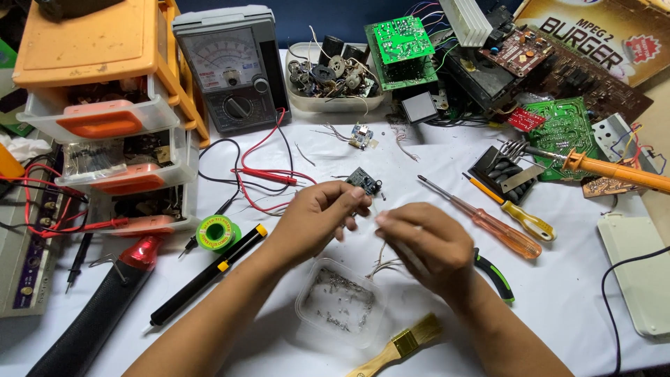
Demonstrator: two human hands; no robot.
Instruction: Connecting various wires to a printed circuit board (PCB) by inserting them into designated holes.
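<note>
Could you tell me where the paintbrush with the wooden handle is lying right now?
In the head view, the paintbrush lies at the bottom centre of the white table, just right of the clear plastic tray and below the right hand.

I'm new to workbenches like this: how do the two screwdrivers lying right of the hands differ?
The orange screwdriver is longer, with a translucent orange handle; the yellow screwdriver is shorter, with a yellow handle and an orange shaft. The orange one lies nearer the right hand, the yellow one farther right. Both lie flat on the white table, roughly parallel, tips pointing up-left.

Two screwdrivers, one paintbrush
</note>
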